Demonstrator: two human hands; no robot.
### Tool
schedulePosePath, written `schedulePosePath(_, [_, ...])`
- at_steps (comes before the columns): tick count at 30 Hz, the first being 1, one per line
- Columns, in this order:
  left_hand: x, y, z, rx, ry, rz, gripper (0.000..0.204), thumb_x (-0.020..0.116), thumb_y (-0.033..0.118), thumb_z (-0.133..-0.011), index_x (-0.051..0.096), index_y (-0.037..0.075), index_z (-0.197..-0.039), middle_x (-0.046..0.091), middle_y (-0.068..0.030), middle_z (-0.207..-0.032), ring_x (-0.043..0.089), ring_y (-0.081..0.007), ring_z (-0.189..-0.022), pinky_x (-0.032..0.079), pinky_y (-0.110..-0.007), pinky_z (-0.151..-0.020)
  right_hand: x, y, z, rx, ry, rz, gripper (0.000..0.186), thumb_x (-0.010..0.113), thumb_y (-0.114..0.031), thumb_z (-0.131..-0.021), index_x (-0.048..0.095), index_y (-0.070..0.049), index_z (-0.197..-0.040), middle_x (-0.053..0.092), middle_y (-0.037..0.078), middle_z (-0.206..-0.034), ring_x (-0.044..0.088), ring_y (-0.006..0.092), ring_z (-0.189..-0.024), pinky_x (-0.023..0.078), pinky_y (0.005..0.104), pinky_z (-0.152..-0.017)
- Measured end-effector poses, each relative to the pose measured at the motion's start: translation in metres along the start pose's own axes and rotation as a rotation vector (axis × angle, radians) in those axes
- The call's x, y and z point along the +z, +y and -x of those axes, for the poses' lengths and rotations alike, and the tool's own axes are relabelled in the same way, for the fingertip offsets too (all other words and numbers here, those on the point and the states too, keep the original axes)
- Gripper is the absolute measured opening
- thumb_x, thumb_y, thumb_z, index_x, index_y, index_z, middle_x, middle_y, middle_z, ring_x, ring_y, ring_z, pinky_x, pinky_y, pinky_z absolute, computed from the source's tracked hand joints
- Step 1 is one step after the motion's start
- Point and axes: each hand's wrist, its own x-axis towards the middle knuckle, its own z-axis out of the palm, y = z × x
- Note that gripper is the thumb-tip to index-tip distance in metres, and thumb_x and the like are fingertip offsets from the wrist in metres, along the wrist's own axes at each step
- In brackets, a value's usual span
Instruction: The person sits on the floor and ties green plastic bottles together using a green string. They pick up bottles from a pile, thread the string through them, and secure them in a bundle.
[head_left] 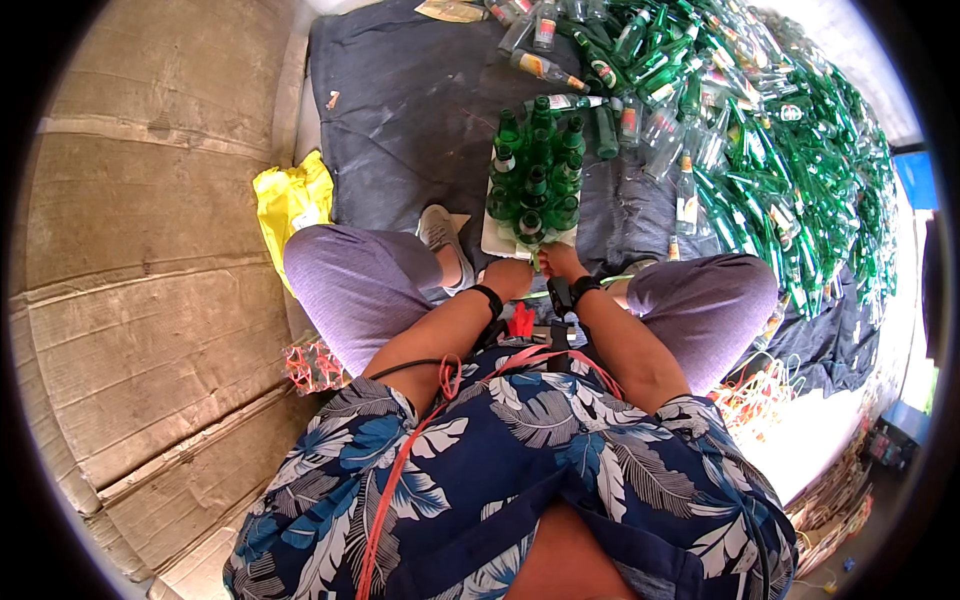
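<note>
Several green glass bottles (537, 180) stand upright, packed close together on a pale flat board (497, 240) in front of me. My left hand (508, 278) is closed at the near edge of the board. Beside it, my right hand (562, 262) is closed too, its fingers close to the nearest bottles. A thin light-green strap (536, 262) shows between the two hands, and both appear to pinch it. The fingertips are partly hidden. A dark band circles each wrist.
A large heap of green and clear bottles (740, 150) fills the right side. Tall cardboard (160, 190) walls the left, near a yellow bag (293, 197). Dark sheeting (400, 110) covers the ground. Loose straps (755, 400) lie by my right knee, and a red object (521, 320) sits between my legs.
</note>
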Motion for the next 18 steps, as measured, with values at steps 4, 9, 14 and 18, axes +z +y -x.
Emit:
schedulePosePath(4, [0.006, -0.001, 0.002, 0.005, 0.038, 0.111, 0.025, 0.057, 0.019, -0.085, 0.074, 0.004, -0.093, 0.074, -0.0194, -0.096, 0.071, -0.0377, -0.092, 0.057, -0.048, -0.077, 0.020, 0.007, -0.001, -0.124, -0.057, 0.461, 0.018, 0.070, -0.024, -0.083, 0.063, -0.011, -0.092, 0.067, 0.008, -0.081, 0.064, 0.0313, -0.074, 0.051, 0.0436, -0.063])
schedulePosePath(9, [0.015, -0.010, -0.001, -0.060, 0.015, 0.112, 0.022, 0.060, 0.016, -0.083, 0.073, 0.002, -0.092, 0.073, -0.0207, -0.096, 0.071, -0.0376, -0.092, 0.057, -0.047, -0.078, 0.036, -0.029, 0.032, -0.548, -0.041, 1.058, 0.021, 0.075, -0.014, -0.074, 0.068, -0.011, -0.094, 0.070, 0.012, -0.087, 0.068, 0.0361, -0.078, 0.055, 0.0464, -0.070])
schedulePosePath(14, [0.011, -0.008, 0.001, -0.073, 0.043, 0.109, 0.022, 0.059, 0.013, -0.082, 0.073, 0.000, -0.093, 0.073, -0.0218, -0.096, 0.071, -0.0381, -0.091, 0.057, -0.048, -0.077, 0.043, -0.026, 0.033, -0.513, 0.106, 1.052, 0.023, 0.074, -0.015, -0.071, 0.069, -0.011, -0.093, 0.068, 0.013, -0.085, 0.067, 0.0351, -0.078, 0.055, 0.0449, -0.068])
schedulePosePath(18, [0.009, -0.007, -0.001, -0.066, -0.002, 0.070, 0.023, 0.058, 0.012, -0.083, 0.072, 0.000, -0.096, 0.072, -0.0230, -0.097, 0.071, -0.0388, -0.092, 0.057, -0.048, -0.078, 0.046, -0.025, 0.027, -0.348, 0.096, 1.008, 0.038, 0.078, -0.021, -0.068, 0.065, -0.013, -0.103, 0.067, 0.011, -0.089, 0.066, 0.0355, -0.086, 0.053, 0.0469, -0.073])
